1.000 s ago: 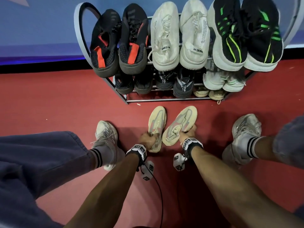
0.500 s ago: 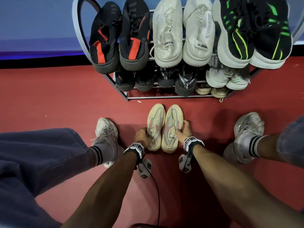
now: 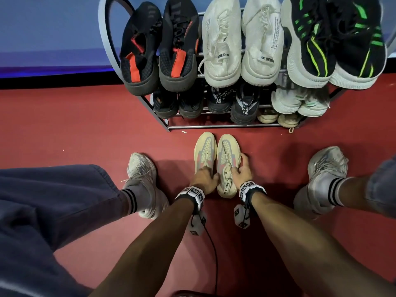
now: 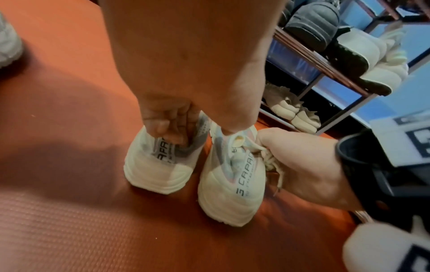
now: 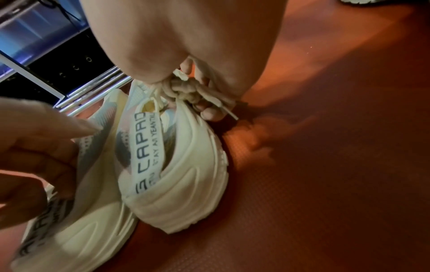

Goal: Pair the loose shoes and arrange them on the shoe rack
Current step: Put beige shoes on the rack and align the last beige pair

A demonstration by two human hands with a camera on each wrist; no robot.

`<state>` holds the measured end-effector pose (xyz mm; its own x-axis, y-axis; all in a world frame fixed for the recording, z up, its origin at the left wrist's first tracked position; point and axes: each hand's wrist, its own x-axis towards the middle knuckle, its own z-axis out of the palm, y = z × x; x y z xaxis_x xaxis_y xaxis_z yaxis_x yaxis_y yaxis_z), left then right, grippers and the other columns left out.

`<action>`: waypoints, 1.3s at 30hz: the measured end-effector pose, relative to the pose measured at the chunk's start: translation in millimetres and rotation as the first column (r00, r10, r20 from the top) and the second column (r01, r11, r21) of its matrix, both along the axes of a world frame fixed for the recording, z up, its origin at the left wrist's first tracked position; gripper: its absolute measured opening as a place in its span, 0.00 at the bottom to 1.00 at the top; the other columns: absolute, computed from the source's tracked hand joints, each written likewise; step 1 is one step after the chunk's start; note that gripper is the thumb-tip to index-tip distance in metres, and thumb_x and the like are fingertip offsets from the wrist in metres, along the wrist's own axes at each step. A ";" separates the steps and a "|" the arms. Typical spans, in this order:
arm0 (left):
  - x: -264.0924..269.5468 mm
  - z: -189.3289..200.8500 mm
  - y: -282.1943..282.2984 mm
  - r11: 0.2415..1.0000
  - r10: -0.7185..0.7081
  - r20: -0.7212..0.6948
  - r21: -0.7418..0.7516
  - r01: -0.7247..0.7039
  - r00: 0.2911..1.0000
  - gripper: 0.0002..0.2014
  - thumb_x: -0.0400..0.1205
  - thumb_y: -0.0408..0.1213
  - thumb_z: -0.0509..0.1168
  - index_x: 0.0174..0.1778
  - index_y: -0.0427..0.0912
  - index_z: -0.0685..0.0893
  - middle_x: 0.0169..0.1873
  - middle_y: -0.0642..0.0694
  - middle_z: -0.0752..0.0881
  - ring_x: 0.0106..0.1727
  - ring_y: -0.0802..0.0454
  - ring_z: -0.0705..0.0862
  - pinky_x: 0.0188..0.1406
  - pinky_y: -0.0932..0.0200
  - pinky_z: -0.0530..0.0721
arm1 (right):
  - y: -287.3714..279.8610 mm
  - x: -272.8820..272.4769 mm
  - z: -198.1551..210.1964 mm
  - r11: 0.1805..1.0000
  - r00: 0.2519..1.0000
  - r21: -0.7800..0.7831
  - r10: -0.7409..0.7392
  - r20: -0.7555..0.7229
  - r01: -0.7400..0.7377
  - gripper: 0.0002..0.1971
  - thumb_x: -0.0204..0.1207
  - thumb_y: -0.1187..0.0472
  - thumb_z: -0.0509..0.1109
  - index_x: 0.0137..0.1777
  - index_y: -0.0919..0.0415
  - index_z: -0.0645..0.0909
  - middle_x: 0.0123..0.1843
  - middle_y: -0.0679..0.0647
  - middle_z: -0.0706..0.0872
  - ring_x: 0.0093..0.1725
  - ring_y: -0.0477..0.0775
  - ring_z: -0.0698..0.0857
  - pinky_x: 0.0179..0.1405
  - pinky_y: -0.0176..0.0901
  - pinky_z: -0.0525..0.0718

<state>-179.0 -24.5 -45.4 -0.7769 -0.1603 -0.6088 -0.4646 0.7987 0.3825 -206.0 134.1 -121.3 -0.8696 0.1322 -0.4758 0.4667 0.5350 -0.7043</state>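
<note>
Two cream shoes with grey-pink uppers stand side by side on the red floor, toes toward the shoe rack (image 3: pixel 222 126). My left hand (image 3: pixel 205 177) grips the left shoe (image 3: pixel 204 150) at its collar, fingers tucked inside the opening (image 4: pixel 177 127). My right hand (image 3: pixel 241 169) holds the right shoe (image 3: pixel 227 150) along its outer side, fingers curled over the knotted laces (image 5: pixel 186 90). The two heels (image 4: pixel 230 191) almost touch. The left shoe's heel is hidden under my hand in the head view.
The rack's top tier carries a black-orange pair (image 3: pixel 160 50), a white pair (image 3: pixel 242 43) and a black-green pair (image 3: pixel 334 39). Lower tiers hold dark pairs, a pale pair and a beige pair (image 3: pixel 278 118). My own grey sneakers (image 3: pixel 140 174) (image 3: pixel 325 168) flank the cream shoes.
The right cream shoe swung from an outward angle to lie parallel against the left one. Both hands slid forward along the shoes and the pair edged closer to the rack.
</note>
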 end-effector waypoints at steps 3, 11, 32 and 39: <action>2.2 -6.8 3.8 0.999 -0.032 0.025 -0.006 0.032 0.999 0.27 0.80 0.63 0.62 0.59 0.41 0.80 0.56 0.39 0.86 0.56 0.37 0.87 0.57 0.46 0.85 | -2.8 -1.9 -3.0 1.000 1.000 0.000 0.005 -0.005 -0.005 0.32 0.75 0.56 0.65 0.77 0.35 0.62 0.36 0.52 0.81 0.31 0.58 0.79 0.37 0.51 0.83; 4.1 -15.1 10.8 0.973 -0.184 0.072 -0.126 0.192 0.980 0.28 0.82 0.59 0.63 0.69 0.40 0.78 0.63 0.39 0.84 0.63 0.40 0.85 0.59 0.50 0.84 | -0.3 -11.5 4.3 0.999 0.982 0.012 0.050 0.181 -0.053 0.33 0.78 0.57 0.66 0.79 0.44 0.54 0.56 0.57 0.86 0.44 0.63 0.86 0.51 0.50 0.85; 4.1 0.2 -12.0 0.960 -0.181 -0.088 -0.233 0.156 0.980 0.19 0.88 0.48 0.56 0.55 0.37 0.85 0.51 0.35 0.89 0.54 0.35 0.87 0.50 0.49 0.84 | -29.1 -24.3 13.8 0.982 1.000 -0.189 0.024 -0.001 -0.024 0.30 0.78 0.62 0.73 0.79 0.53 0.70 0.37 0.62 0.88 0.30 0.54 0.80 0.35 0.45 0.79; -7.8 21.8 -36.0 0.895 -0.334 -0.203 -0.375 0.242 0.921 0.19 0.87 0.52 0.56 0.55 0.40 0.84 0.48 0.36 0.89 0.50 0.35 0.87 0.45 0.49 0.82 | -52.1 -35.7 31.9 0.987 0.993 -0.157 -0.035 -0.113 0.017 0.20 0.83 0.53 0.68 0.73 0.56 0.78 0.32 0.59 0.83 0.29 0.53 0.77 0.27 0.33 0.73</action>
<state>-186.8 -60.6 -23.7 -0.9408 -0.0646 -0.3327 -0.1171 0.9831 0.1405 -241.7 82.0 -89.4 -0.9169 0.0872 -0.3894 0.3899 0.4033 -0.8279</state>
